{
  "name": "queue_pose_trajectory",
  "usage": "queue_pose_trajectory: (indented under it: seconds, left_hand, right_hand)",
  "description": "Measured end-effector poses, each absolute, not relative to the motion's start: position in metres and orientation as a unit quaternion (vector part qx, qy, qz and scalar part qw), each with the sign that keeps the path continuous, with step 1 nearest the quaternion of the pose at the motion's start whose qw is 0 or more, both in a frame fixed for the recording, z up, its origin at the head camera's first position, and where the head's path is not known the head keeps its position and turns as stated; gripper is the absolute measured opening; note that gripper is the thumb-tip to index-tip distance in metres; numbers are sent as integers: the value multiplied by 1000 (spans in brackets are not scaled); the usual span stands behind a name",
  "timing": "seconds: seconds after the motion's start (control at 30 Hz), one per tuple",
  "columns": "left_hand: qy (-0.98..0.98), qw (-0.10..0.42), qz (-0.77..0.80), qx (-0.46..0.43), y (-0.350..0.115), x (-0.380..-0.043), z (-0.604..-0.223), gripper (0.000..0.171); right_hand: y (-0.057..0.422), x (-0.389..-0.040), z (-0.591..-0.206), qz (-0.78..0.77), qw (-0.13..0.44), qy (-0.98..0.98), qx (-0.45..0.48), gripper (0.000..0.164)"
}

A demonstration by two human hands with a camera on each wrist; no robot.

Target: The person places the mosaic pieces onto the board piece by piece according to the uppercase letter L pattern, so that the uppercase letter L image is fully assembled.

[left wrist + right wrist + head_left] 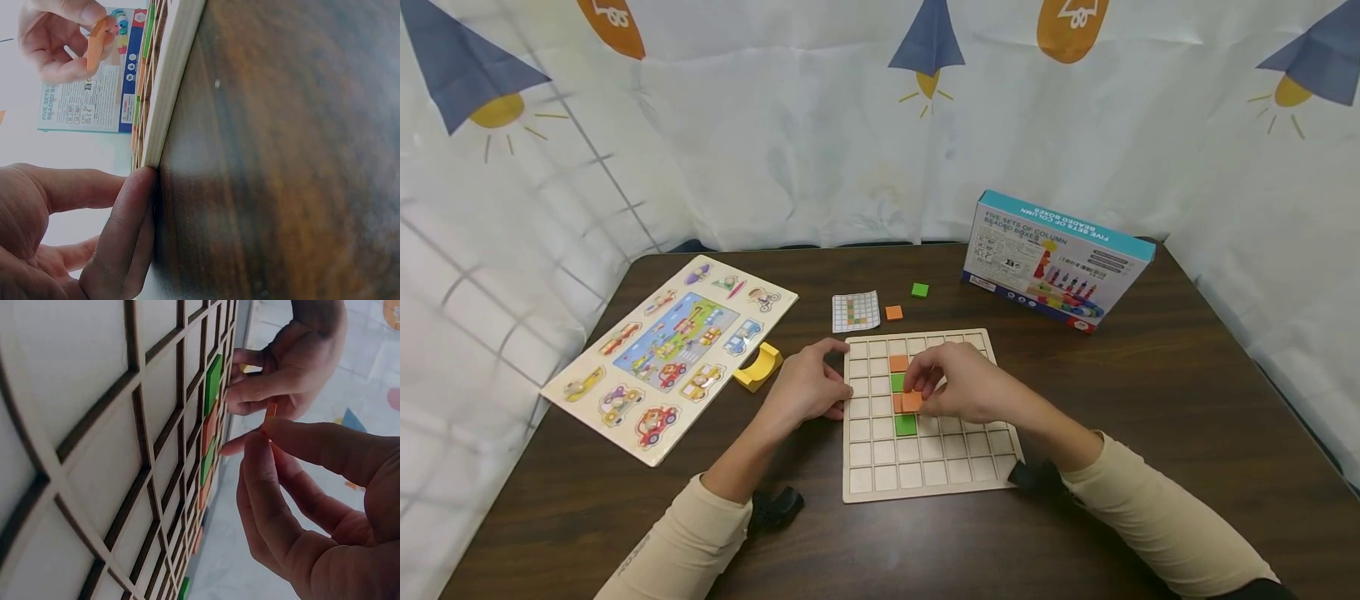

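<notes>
A wooden grid board [861,479] lies flat on the table. Four squares in one column hold, from far to near, an orange tile [898,363], a green tile [897,382], another orange tile partly covered, and a second green tile [906,425]. Between thumb and fingertips my right hand [966,383] pinches an orange tile [912,402] just above the column; the right wrist view shows that tile [270,412] edge-on, apart from the board. My left hand [808,387] rests its fingertips against the board's left edge, seen closely in the left wrist view.
Beyond the board lie a small pattern card [856,312], a loose orange tile [893,312] and a loose green tile [920,290]. A picture puzzle board [670,358] lies at left beside a yellow curved block [760,367]. At back right stands a cardboard box [1052,262].
</notes>
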State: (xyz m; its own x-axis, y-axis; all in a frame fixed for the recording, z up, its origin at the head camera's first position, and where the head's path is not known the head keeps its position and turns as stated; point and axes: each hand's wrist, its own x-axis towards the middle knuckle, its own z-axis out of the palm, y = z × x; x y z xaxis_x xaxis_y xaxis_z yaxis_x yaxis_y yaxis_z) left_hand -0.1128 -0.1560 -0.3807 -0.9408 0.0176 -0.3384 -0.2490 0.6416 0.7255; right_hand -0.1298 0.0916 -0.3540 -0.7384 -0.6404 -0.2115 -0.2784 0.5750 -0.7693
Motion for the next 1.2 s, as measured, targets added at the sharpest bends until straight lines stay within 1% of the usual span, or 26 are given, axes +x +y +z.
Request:
queue_pose_trajectory:
  seconds: [0.43, 0.8, 1.2]
  left_hand:
    - [887, 164, 428, -60, -155, -114, -381, 65]
    - [894, 164, 412, -66, -155, -114, -380, 65]
    - [891, 163, 419, -64, -156, -113, -381, 65]
  right_hand:
    - [88, -120, -363, -353, 257, 847, -304, 25]
    - [83, -115, -367, -332, 284, 837, -330, 24]
    - [80, -109, -370, -317, 284, 833, -353, 25]
